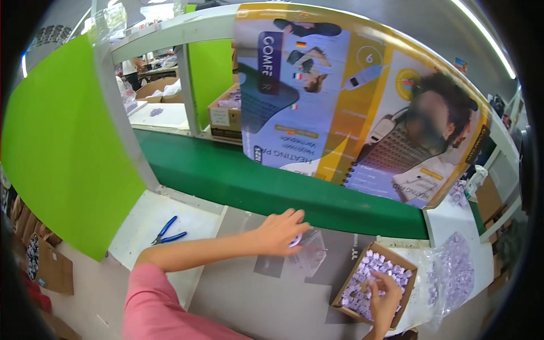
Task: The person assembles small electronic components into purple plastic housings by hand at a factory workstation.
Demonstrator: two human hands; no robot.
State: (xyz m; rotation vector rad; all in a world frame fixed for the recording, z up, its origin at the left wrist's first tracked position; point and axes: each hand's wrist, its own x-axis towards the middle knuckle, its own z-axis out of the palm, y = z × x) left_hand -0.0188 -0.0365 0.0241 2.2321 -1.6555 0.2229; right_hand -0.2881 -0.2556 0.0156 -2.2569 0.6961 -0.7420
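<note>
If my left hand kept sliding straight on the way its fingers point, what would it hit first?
Probably the green conveyor belt. The left hand rests on a clear bag, fingers aimed up and right at the belt's near edge; nothing else seems to lie between, though depth is unclear.

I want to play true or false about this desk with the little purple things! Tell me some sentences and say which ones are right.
1. The right hand is reaching into a cardboard box full of small purple packets. True.
2. The left hand rests on a red book. False: it rests on a small clear plastic bag on the grey mat.
3. Pliers with blue handles lie on the table to the left of the left arm. True.
4. The belt behind the table is yellow. False: it is green.
5. The pliers are in the right hand. False: no hand touches them.
</note>
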